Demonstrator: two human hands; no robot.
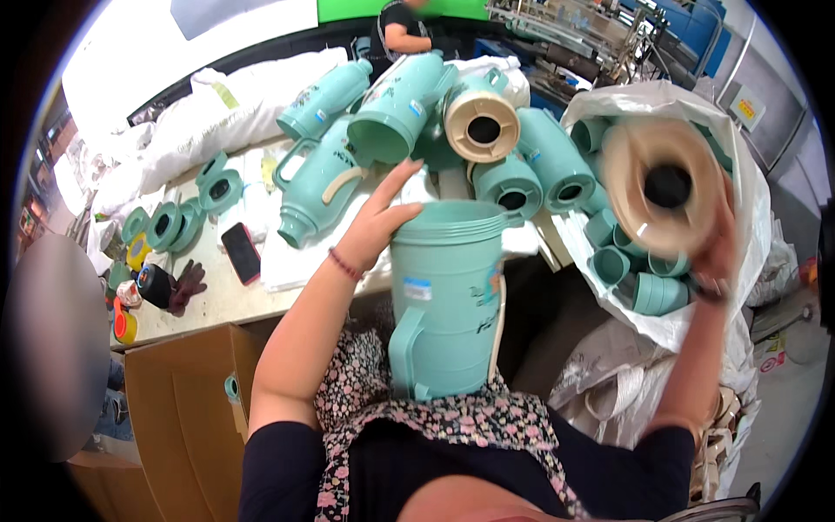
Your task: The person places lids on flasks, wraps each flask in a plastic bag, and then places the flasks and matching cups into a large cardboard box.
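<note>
Gripping a cream-coloured round base piece (663,184) with a dark hole at its centre, the person's right hand (718,252) is raised at the right of the view, fingers curled around the disc's lower right rim so that its open face turns toward the camera. The left hand (379,217) rests on the rim of a mint-green flask shell (445,296), palm down and fingers spread loosely rather than clamped, at the shell's upper left edge. That shell stands upside down against the person's floral apron (452,418), its handle pointing down and left, just off the near edge of the worktop (217,300). Behind it, a heap of matching green flask shells (409,113) lies tumbled across the worktop's middle and far side, one of them showing a cream base (481,128) already fitted. Green ring caps (165,224) sit in a loose row toward the worktop's left edge, with a dark phone in a red case (241,252) lying flat between them and the heap. Rolls of tape (127,326) crowd the near left corner. A white sack (661,104) at the right, behind the raised disc, holds small green cups (644,278). A cardboard box (187,409) stands below the worktop's near edge.
</note>
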